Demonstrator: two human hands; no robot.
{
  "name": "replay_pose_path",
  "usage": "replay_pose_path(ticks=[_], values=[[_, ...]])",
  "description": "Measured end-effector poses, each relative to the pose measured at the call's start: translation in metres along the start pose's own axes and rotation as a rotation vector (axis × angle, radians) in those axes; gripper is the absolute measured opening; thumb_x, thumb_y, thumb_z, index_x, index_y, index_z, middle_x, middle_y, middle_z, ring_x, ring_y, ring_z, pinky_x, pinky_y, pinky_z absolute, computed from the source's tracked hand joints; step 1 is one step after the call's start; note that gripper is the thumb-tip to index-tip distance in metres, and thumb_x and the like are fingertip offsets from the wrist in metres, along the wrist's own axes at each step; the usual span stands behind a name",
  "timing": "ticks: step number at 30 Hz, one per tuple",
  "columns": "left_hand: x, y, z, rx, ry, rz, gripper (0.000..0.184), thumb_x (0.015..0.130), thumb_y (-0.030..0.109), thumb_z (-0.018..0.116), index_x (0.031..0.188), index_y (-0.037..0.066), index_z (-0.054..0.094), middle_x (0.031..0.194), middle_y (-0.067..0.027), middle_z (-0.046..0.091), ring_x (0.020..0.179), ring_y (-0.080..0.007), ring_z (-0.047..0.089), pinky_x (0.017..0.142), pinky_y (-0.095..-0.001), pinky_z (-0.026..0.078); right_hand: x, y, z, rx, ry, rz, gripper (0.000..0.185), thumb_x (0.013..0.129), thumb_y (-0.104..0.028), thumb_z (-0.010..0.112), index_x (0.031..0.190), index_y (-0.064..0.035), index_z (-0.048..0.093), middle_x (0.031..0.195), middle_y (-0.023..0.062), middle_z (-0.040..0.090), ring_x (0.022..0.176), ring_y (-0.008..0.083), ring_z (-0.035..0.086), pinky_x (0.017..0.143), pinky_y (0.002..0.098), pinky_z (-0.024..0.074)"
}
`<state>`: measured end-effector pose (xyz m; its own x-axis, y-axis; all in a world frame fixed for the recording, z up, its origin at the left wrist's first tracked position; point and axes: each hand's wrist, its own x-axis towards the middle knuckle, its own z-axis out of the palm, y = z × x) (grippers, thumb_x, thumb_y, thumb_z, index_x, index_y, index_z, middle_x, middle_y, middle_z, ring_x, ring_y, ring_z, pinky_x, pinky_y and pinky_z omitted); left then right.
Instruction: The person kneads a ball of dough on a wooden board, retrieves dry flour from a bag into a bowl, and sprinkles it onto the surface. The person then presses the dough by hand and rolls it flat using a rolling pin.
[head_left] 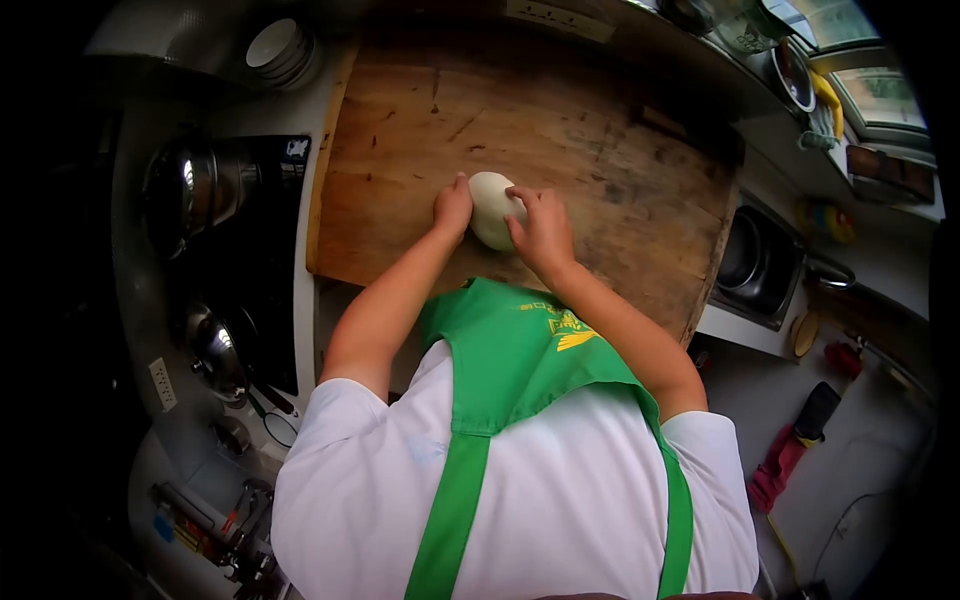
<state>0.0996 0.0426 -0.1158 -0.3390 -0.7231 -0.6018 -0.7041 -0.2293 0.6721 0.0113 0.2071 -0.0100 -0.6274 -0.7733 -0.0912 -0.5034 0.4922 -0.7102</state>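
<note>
A smooth, pale oval lump that looks like dough [491, 208] rests on a large wooden board [400, 130], near the board's front edge. My left hand [453, 208] lies against the lump's left side, its fingers together. On the right side, my right hand [543, 232] touches the lump with thumb and fingertips, the fingers curved around its edge. The lump sits between both hands.
Left of the board is a black stove [275, 220] with a lidded pot [200, 190] and a second lid [212, 345]. Stacked bowls [278, 50] stand at the back left. At the right is a sink [765, 260]. A green apron [520, 350] hangs before the board.
</note>
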Motion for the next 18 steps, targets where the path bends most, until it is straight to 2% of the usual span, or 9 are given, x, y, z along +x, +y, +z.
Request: replay_pose_path(ticks=[3, 5, 7, 8, 9, 11, 13, 15, 18], values=[[-0.004, 0.001, -0.004, 0.018, -0.113, -0.004, 0.053, 0.103, 0.042, 0.047, 0.11, -0.005, 0.07, 0.103, -0.0233, 0.072, 0.101, -0.0316, 0.067, 0.092, -0.0415, 0.049, -0.012, 0.013, 0.0, 0.085, -0.01, 0.268, 0.037, 0.088, -0.013, 0.072, 0.123, -0.0046, 0.065, 0.123, 0.0146, 0.065, 0.113, 0.0356, 0.062, 0.096, 0.0446, 0.0508], [0.005, -0.016, 0.001, 0.145, -0.143, 0.138, 0.053, 0.102, 0.04, 0.047, 0.122, -0.006, 0.063, 0.122, -0.0268, 0.066, 0.116, -0.0391, 0.062, 0.098, -0.0455, 0.047, -0.018, 0.052, 0.0, 0.0, 0.021, 0.299, 0.037, 0.089, -0.014, 0.07, 0.125, -0.0047, 0.063, 0.126, 0.0146, 0.064, 0.114, 0.0363, 0.061, 0.097, 0.0452, 0.0504], [-0.017, 0.002, 0.003, 0.361, -0.099, 0.292, 0.053, 0.1, 0.039, 0.049, 0.131, -0.003, 0.057, 0.134, -0.0253, 0.058, 0.126, -0.0385, 0.054, 0.105, -0.0462, 0.043, -0.016, 0.076, 0.011, -0.084, 0.04, 0.319, 0.038, 0.091, -0.016, 0.068, 0.127, -0.0048, 0.062, 0.13, 0.0146, 0.062, 0.116, 0.0371, 0.06, 0.098, 0.0457, 0.0501], [-0.028, 0.01, 0.007, 0.573, -0.047, 0.453, 0.057, 0.098, 0.038, 0.052, 0.14, -0.001, 0.052, 0.147, -0.0239, 0.051, 0.137, -0.0379, 0.046, 0.112, -0.0468, 0.039, -0.013, 0.085, 0.017, -0.112, 0.078, 0.101, 0.044, 0.092, -0.021, 0.067, 0.132, -0.0039, 0.059, 0.135, 0.0167, 0.06, 0.122, 0.0387, 0.057, 0.103, 0.0469, 0.047], [-0.035, 0.011, 0.015, 0.574, -0.052, 0.444, 0.057, 0.098, 0.038, 0.052, 0.14, -0.001, 0.052, 0.147, -0.0239, 0.051, 0.137, -0.0379, 0.046, 0.112, -0.0468, 0.039, -0.012, 0.089, 0.021, -0.137, 0.113, -0.115, 0.051, 0.093, -0.026, 0.066, 0.137, -0.0031, 0.056, 0.14, 0.0187, 0.058, 0.128, 0.0403, 0.054, 0.109, 0.0481, 0.0439], [-0.042, 0.014, 0.034, 1.011, -0.048, 1.043, 0.062, 0.098, 0.038, 0.054, 0.153, 0.012, 0.041, 0.163, -0.0198, 0.031, 0.151, -0.0368, 0.028, 0.122, -0.0489, 0.025, 0.005, 0.057, 0.01, -0.177, 0.103, -0.268, 0.06, 0.093, -0.032, 0.065, 0.142, -0.0015, 0.051, 0.143, 0.0206, 0.054, 0.134, 0.0409, 0.049, 0.114, 0.0496, 0.0376], [-0.014, -0.022, 0.069, 1.149, -0.003, 1.144, 0.063, 0.099, 0.039, 0.051, 0.155, 0.014, 0.038, 0.165, -0.0189, 0.027, 0.153, -0.0364, 0.024, 0.124, -0.0505, 0.02, 0.021, 0.047, 0.02, -0.207, 0.091, -0.42, 0.069, 0.093, -0.038, 0.064, 0.147, 0.0, 0.046, 0.147, 0.0224, 0.051, 0.14, 0.0415, 0.044, 0.12, 0.0511, 0.0313], [-0.008, -0.037, 0.081, 1.279, 0.025, 1.248, 0.064, 0.1, 0.04, 0.049, 0.158, 0.017, 0.035, 0.168, -0.018, 0.023, 0.156, -0.0361, 0.02, 0.125, -0.0522, 0.016, 0.029, 0.064, 0.041, -0.203, -0.138, -0.495, 0.078, 0.091, -0.047, 0.062, 0.149, 0.0029, 0.044, 0.153, 0.024, 0.045, 0.148, 0.0403, 0.036, 0.125, 0.0524, 0.0215], [-0.012, -0.021, 0.071, 1.201, -0.087, 1.265, 0.065, 0.099, 0.04, 0.048, 0.158, 0.018, 0.034, 0.168, -0.0177, 0.022, 0.156, -0.0374, 0.019, 0.126, -0.0531, 0.015, 0.029, 0.071, 0.051, -0.185, -0.103, -0.505, 0.083, 0.089, -0.052, 0.06, 0.147, 0.0049, 0.046, 0.154, 0.0237, 0.045, 0.147, 0.041, 0.037, 0.124, 0.0533, 0.0229]])
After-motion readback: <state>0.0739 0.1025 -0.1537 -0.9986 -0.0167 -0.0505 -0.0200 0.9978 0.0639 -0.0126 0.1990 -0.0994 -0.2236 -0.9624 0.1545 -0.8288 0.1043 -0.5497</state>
